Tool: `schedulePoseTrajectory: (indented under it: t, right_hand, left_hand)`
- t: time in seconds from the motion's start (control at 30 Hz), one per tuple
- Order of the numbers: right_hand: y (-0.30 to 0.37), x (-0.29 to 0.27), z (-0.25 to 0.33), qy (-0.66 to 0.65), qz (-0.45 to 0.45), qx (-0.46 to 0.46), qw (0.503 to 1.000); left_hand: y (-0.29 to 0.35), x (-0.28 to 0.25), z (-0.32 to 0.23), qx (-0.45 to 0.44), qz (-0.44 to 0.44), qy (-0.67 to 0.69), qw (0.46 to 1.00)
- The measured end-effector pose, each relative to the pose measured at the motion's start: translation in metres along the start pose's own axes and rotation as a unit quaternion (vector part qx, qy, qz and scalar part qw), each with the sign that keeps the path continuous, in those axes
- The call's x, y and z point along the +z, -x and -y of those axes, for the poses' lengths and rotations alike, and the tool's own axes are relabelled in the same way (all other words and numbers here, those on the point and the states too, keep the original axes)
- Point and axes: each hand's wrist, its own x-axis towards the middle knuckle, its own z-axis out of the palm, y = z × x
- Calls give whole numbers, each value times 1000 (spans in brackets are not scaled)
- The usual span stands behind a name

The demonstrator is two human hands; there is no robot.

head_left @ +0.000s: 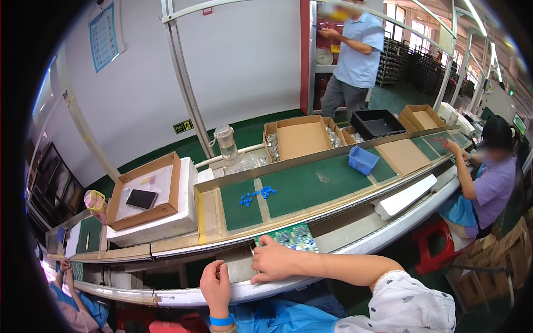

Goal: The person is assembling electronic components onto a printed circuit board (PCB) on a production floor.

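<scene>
A green circuit board (302,236) with many small parts lies at the near edge of the work line. My right hand (273,260) grips its left end, the index finger and thumb bent around that edge and covering part of it. Left of the board, over the rail, my left hand (215,284) is held up with its fingers curled in toward the thumb; whether anything small is between them is hidden. Beyond the board, several small blue pieces (246,200) lie scattered on the green mat (294,191).
A blue bin (363,160) stands on the mat farther right. Cardboard boxes (302,139) and a black tray (377,123) line the back. At left, a carton (176,183) holds a dark flat object. Co-workers sit at both ends; a person (358,55) stands behind the line.
</scene>
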Motion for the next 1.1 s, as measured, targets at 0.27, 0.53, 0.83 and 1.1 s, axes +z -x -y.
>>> schedulePoseTrajectory:
  t: [0.27,0.53,0.83,1.1]
  right_hand:
    - [126,-37,-36,86,28,201,975]
    - [293,-73,-97,169,22,525,834]
    - [317,-50,-109,118,-167,633,747]
    - [309,-40,-123,105,-197,648,728]
  left_hand:
    - [0,-1,-3,40,7,-47,998]
    - [2,-4,-4,54,38,-63,996]
    - [5,5,-3,62,40,-69,995]
    - [0,-10,-2,84,40,-84,992]
